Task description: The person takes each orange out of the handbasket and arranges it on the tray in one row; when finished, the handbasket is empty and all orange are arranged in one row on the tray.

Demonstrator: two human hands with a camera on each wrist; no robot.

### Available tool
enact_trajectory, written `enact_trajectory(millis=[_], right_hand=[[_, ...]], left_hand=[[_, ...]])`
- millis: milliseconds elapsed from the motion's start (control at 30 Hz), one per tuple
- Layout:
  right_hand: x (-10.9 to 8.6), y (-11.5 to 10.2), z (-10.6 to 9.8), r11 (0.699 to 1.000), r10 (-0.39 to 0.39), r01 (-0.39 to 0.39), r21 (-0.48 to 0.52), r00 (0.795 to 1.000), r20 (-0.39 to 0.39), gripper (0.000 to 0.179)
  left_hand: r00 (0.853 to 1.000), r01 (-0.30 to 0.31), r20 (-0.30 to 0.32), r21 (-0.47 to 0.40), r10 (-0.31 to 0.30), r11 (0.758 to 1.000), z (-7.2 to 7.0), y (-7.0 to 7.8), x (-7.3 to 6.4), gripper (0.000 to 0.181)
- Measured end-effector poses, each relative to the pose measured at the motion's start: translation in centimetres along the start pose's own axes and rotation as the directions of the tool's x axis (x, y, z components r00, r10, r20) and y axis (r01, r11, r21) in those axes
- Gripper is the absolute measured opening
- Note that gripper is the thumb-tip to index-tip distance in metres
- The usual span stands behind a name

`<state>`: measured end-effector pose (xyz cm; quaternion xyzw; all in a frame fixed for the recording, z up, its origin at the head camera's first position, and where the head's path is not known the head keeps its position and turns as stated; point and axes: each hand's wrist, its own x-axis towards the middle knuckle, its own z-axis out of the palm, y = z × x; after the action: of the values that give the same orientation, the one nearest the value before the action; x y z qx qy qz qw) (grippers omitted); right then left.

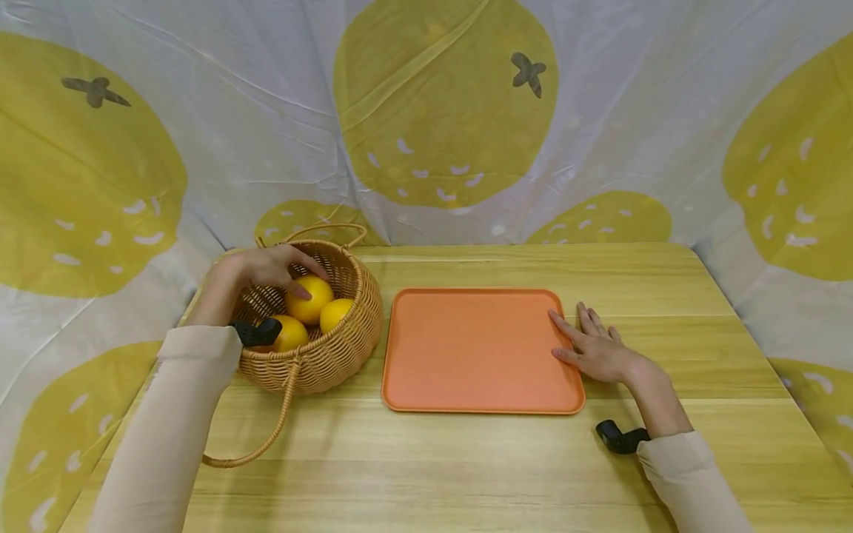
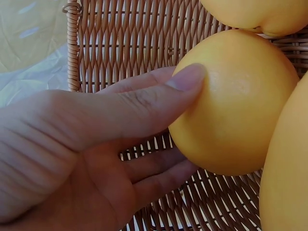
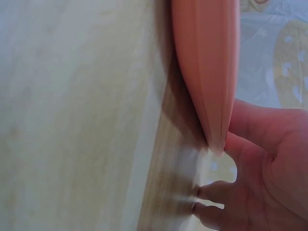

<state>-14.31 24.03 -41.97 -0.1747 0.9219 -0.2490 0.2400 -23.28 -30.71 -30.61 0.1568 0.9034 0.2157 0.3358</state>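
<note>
In the head view, my left hand [image 1: 266, 266] reaches over the rim into a wicker basket [image 1: 353, 348]. Its thumb and fingers grip a round yellow fruit [image 1: 317, 302], still among the others inside. From the left wrist, the thumb shows on the near side of that fruit [image 2: 236, 110], fingers on the far side. Beside it lie two more yellow fruits, one to the right [image 1: 335, 314] and one nearer [image 1: 292, 334]. My right hand [image 1: 596, 355] rests at the right edge of an orange tray [image 1: 480, 348], thumb and forefinger on its rim, the other fingers spread on the table.
The wooden table [image 1: 453, 474] carries both basket and tray. One basket handle [image 1: 286, 407] droops toward the front, the other [image 1: 326, 224] leans at the back. A fruit-patterned cloth [image 1: 286, 133] hangs behind and at both sides.
</note>
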Motion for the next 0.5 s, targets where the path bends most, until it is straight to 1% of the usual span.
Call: enact_trajectory(millis=[333, 500], right_hand=[[-0.08, 0.08, 0.04, 1.0, -0.004, 0.004, 0.008, 1.0, -0.004, 0.077], [-0.07, 0.06, 0.07, 1.0, 0.003, -0.003, 0.012, 1.0, -0.003, 0.077]], left_hand=[[1.0, -0.01, -0.014, 0.013, 0.011, 1.0, 0.08, -0.29, 0.04, 0.061], [0.999, -0.032, 0.033, -0.005, 0.032, 0.999, 0.09, -0.35, 0.26, 0.057]])
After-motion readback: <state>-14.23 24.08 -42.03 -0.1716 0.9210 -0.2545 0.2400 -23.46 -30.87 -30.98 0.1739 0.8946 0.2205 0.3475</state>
